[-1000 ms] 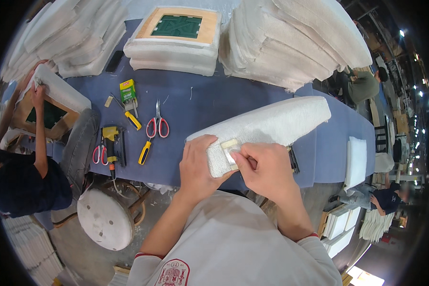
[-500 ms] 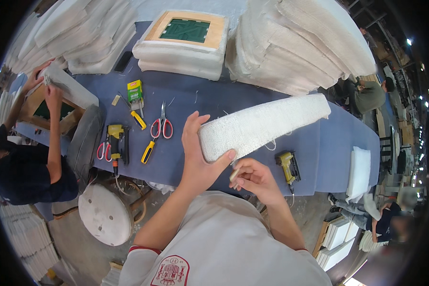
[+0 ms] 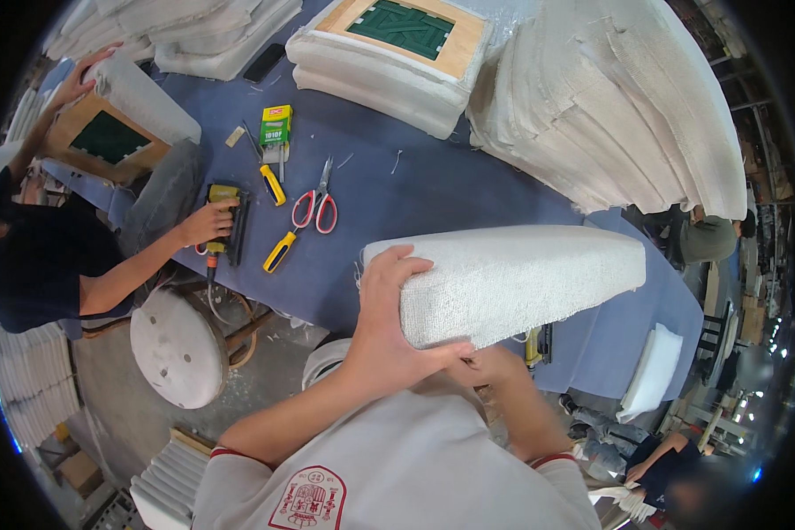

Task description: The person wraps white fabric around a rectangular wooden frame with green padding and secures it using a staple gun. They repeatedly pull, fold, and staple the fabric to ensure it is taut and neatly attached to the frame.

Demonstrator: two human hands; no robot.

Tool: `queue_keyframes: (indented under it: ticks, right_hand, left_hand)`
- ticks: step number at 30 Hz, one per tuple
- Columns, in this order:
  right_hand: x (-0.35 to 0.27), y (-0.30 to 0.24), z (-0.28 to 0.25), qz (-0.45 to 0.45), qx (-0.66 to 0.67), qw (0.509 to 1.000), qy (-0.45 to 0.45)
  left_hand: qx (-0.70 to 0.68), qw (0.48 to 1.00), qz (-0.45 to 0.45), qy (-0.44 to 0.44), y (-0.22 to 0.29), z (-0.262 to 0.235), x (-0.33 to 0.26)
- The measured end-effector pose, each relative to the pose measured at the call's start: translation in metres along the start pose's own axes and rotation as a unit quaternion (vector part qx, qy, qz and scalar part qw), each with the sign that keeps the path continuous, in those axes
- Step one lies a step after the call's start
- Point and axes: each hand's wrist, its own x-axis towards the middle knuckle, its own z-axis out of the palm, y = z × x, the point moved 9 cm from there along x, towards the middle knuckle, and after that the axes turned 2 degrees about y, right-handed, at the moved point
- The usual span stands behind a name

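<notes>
A white fabric-covered cushion (image 3: 530,287), long and tapering to the right, is tilted up in front of me over the blue table edge. My left hand (image 3: 382,322) is closed around its left end, fingers over the top and thumb along the lower edge. My right hand (image 3: 490,365) is at the cushion's underside next to my left thumb. Its fingers look curled together, but the cushion and thumb hide what they hold. Behind the cushion, part of a yellow staple gun (image 3: 533,346) shows on the table.
Red-handled scissors (image 3: 318,205), yellow-handled tools (image 3: 280,253), a green-yellow box (image 3: 276,125) and a phone (image 3: 265,63) lie on the table. White cushions (image 3: 609,115) are piled behind. At left, a co-worker's hand (image 3: 208,223) grips another staple gun (image 3: 228,243); a round stool (image 3: 177,349) stands below.
The cushion has come closer and lower, tilting to show more of its broad face. My right hand has moved in under it. The co-worker has taken hold of the left staple gun.
</notes>
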Motion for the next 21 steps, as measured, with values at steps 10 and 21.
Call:
queue_keyframes:
  ticks: [10, 21]
  right_hand:
    - [-0.021, 0.030, 0.016, 0.118, 0.084, 0.989, 0.019]
    - [-0.047, -0.092, -0.026, 0.222, 0.173, 0.941, 0.186]
  left_hand:
    - [0.083, 0.990, 0.101, 0.052, 0.001, -0.010, 0.007]
    - [0.117, 0.982, 0.142, 0.045, 0.009, -0.004, -0.011]
